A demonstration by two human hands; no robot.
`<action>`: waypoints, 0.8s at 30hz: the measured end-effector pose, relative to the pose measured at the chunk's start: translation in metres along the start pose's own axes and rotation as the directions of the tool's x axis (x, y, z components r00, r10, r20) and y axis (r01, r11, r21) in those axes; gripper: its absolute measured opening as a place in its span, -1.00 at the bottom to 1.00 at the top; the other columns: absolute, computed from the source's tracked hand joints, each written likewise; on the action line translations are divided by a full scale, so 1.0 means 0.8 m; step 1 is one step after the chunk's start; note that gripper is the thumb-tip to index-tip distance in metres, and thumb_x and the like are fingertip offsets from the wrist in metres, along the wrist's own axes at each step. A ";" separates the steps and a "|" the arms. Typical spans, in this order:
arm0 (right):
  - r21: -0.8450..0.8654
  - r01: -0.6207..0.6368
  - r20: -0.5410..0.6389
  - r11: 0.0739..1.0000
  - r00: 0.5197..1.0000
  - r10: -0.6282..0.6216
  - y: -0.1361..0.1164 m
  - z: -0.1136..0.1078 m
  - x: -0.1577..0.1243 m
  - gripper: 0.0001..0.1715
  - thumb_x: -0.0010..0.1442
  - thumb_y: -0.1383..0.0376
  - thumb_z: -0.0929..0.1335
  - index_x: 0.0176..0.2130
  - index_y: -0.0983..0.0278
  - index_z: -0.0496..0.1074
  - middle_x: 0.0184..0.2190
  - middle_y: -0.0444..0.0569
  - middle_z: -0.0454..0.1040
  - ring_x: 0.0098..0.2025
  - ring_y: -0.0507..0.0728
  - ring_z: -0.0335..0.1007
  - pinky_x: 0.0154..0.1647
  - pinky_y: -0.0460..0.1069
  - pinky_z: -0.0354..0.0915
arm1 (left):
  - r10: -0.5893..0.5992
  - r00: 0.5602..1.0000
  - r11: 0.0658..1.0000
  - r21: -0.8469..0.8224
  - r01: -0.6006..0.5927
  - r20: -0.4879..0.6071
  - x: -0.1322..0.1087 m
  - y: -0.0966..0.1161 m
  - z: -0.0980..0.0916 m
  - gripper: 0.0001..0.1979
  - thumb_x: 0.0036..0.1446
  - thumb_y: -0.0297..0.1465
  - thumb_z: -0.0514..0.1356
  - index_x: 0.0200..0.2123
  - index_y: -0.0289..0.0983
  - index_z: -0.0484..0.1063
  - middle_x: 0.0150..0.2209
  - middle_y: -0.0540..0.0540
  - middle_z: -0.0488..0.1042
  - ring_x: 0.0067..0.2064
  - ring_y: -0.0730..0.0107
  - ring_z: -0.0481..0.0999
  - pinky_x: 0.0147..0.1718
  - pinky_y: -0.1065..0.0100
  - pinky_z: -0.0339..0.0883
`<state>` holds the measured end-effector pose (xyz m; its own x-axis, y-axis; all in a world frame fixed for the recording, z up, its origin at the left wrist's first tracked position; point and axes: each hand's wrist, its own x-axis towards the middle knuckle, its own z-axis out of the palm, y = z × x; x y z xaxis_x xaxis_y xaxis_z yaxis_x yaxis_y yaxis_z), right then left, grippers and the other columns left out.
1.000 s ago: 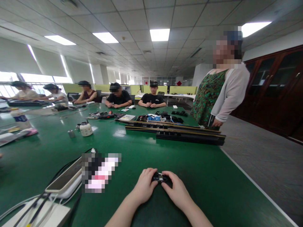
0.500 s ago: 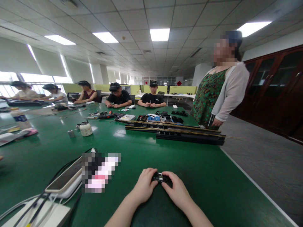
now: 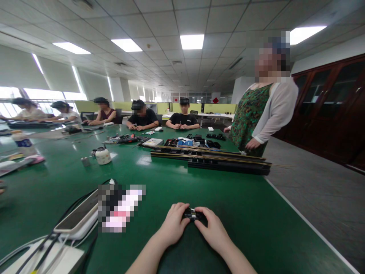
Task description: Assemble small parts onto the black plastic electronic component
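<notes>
Between my two hands is a small black part (image 3: 194, 215) with a pale, shiny piece in its middle; its exact kind is too small to make out. My left hand (image 3: 174, 223) grips its left end, the thumb on the near side and the fingers over the far side. Its right end is pinched by my right hand (image 3: 211, 226) in the same way. Both hands are closed on the part, low over the green table (image 3: 159, 182). My fingers hide both ends of it.
Long black rails (image 3: 228, 164) with thin brass-coloured rods lie across the table ahead. To the left are a phone (image 3: 78, 213) with cables, a blurred bright screen (image 3: 122, 211) and a cream jar (image 3: 103, 156). A person (image 3: 253, 110) stands at the right edge; several others sit beyond.
My hands and the black part look almost unchanged. The standing person at the right has shifted slightly left, and that person's lowered hand has moved left.
</notes>
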<state>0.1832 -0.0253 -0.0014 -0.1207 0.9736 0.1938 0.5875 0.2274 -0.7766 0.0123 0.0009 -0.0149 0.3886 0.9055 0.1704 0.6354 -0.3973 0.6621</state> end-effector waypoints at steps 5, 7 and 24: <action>0.003 -0.001 0.003 1.000 1.000 0.001 0.001 -0.001 0.001 -0.66 -0.03 0.36 0.29 -0.17 0.24 0.40 -0.15 0.00 0.45 -0.06 0.16 0.32 0.02 0.03 0.19 | -0.002 1.000 1.000 0.001 0.002 0.000 0.000 0.002 -0.001 -0.58 0.01 -0.46 0.06 0.01 -0.29 0.27 -0.03 -0.14 0.32 0.02 0.27 0.23 0.05 0.29 0.08; 0.005 -0.003 0.005 1.000 1.000 0.002 0.001 -0.001 0.001 -0.65 -0.03 0.36 0.29 -0.17 0.25 0.40 -0.14 0.00 0.45 -0.06 0.15 0.32 0.02 0.02 0.19 | 0.001 1.000 1.000 -0.002 -0.001 -0.002 0.000 0.002 -0.002 -0.58 0.01 -0.46 0.06 0.01 -0.29 0.27 -0.03 -0.14 0.32 0.02 0.28 0.23 0.05 0.29 0.08; -0.001 0.005 0.005 1.000 1.000 -0.005 -0.001 -0.002 0.001 -0.66 -0.03 0.37 0.29 -0.17 0.23 0.40 -0.15 -0.01 0.45 -0.06 0.16 0.33 0.02 0.02 0.20 | -0.003 1.000 1.000 0.014 0.002 0.010 -0.001 0.005 -0.004 -0.58 0.02 -0.46 0.05 0.01 -0.25 0.26 -0.01 -0.13 0.31 0.03 0.26 0.23 0.05 0.25 0.07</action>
<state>0.1838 -0.0250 0.0003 -0.1278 0.9725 0.1948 0.5877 0.2325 -0.7750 0.0126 -0.0013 -0.0102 0.3936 0.9050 0.1615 0.6460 -0.3972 0.6519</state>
